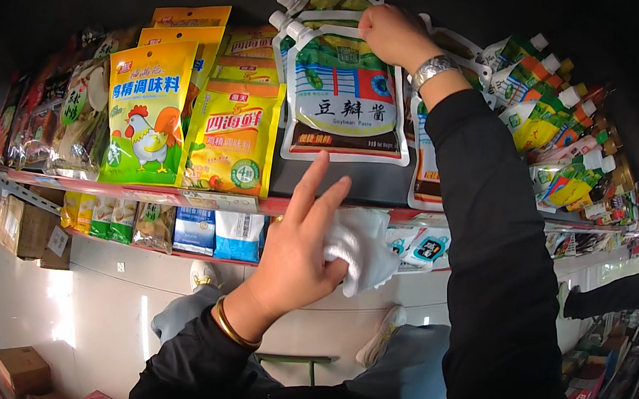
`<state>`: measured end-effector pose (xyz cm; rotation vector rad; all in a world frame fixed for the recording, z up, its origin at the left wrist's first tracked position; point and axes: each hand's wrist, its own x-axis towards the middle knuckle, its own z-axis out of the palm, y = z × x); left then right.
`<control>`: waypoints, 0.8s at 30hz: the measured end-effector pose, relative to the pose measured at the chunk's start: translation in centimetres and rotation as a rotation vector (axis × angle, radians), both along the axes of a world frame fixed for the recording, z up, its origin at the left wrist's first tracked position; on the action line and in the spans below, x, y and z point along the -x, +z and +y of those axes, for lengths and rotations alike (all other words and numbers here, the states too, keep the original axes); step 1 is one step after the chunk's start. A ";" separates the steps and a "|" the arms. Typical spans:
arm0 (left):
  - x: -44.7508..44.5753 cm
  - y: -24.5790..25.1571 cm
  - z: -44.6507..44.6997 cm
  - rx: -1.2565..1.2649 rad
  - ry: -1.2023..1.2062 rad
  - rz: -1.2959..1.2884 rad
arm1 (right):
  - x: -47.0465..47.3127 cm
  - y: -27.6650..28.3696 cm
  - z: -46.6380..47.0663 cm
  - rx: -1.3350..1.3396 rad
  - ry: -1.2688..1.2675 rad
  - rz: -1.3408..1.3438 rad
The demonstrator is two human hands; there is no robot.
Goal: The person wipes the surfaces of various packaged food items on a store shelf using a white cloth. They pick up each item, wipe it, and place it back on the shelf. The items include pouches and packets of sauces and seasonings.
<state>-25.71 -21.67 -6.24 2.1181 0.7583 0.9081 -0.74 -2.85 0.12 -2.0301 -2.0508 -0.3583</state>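
My right hand (390, 35), with a silver bracelet at the wrist, is closed over the top right corner of the front soybean paste pouch (345, 97); its fingertips are hidden. This white-edged pouch has a white screw cap at its top left and leans against similar pouches (341, 1) behind it. Below it, my left hand (291, 258) holds a bunched white cloth (374, 249) against its palm. Its index and middle fingers stretch up towards the pouch's lower edge. Bare shelf surface (346, 186) shows under the pouch.
Yellow chicken seasoning bags (149, 110) and other seasoning bags (233, 136) stand left of the pouches. Capped pouches (536, 96) crowd the right. A red price rail (139, 191) edges the shelf, above a lower shelf with salt bags (194, 230). Cardboard boxes (22, 368) sit on the floor.
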 end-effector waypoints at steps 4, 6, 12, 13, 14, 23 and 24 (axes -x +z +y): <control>-0.8 0.2 0.8 0.062 -0.059 -0.042 | -1.7 -1.8 -2.0 -0.443 0.045 -0.236; -0.4 -1.0 1.4 0.003 -0.047 -0.101 | 1.1 1.3 -5.7 -0.381 0.165 0.129; 0.1 -2.5 1.5 0.024 -0.021 -0.212 | 4.4 2.3 -23.5 0.620 0.396 0.872; 0.2 -2.6 1.7 -0.010 -0.029 -0.213 | 4.3 0.8 -25.5 0.892 0.475 0.894; 0.1 -2.4 1.7 0.013 -0.040 -0.223 | 4.2 -1.5 -27.0 0.967 0.451 0.899; -0.6 -2.4 1.3 0.050 -0.071 -0.267 | 7.1 -29.0 -32.2 0.672 0.338 0.137; -0.6 -2.7 1.4 0.029 -0.080 -0.289 | 7.8 -31.2 -32.1 0.580 0.374 0.092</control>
